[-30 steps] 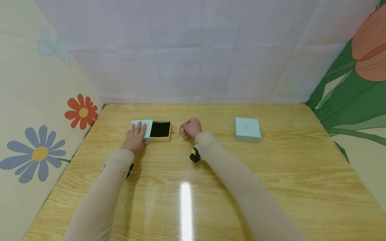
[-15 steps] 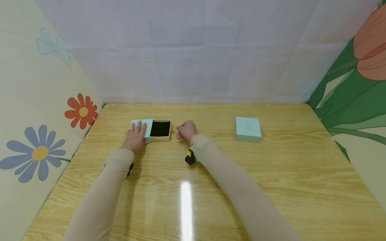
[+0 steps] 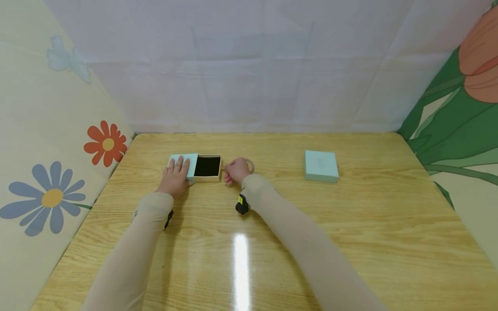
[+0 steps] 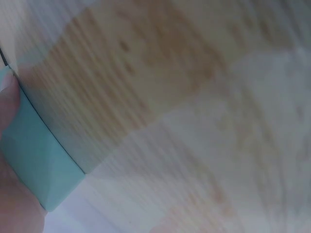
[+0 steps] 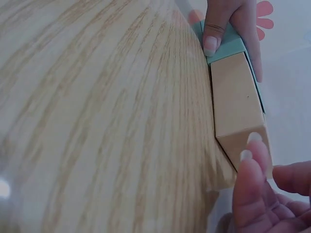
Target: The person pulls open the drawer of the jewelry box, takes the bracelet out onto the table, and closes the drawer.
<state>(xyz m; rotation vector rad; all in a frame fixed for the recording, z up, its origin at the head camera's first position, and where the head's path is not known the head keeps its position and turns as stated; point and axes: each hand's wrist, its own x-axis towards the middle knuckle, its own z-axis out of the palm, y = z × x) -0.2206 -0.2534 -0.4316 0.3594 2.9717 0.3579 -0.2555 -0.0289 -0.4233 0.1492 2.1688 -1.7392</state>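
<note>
A pale blue sleeve box (image 3: 183,166) lies on the wooden table, its beige drawer (image 5: 235,92) part-way out to the right and showing a black inside (image 3: 207,166). My left hand (image 3: 174,176) rests on the sleeve with spread fingers; in the right wrist view its thumb lies along the near side. At the drawer's front, by a small ribbon tab, my right hand (image 3: 236,170) has its fingertips close to the end face. I cannot tell whether it pinches the tab. A thin, pinkish-tan ring-shaped band (image 3: 251,165) shows just beyond that hand's right side.
A second pale blue box (image 3: 320,166), closed, sits farther right with a small tab on its right side. White cloth (image 3: 249,86) stands behind the table (image 3: 362,233), and flower-printed panels (image 3: 50,198) flank it.
My right hand has moved left, up to the drawer's front, and the ring-shaped band now shows at its right side. The left hand and the drawer opening look the same.
</note>
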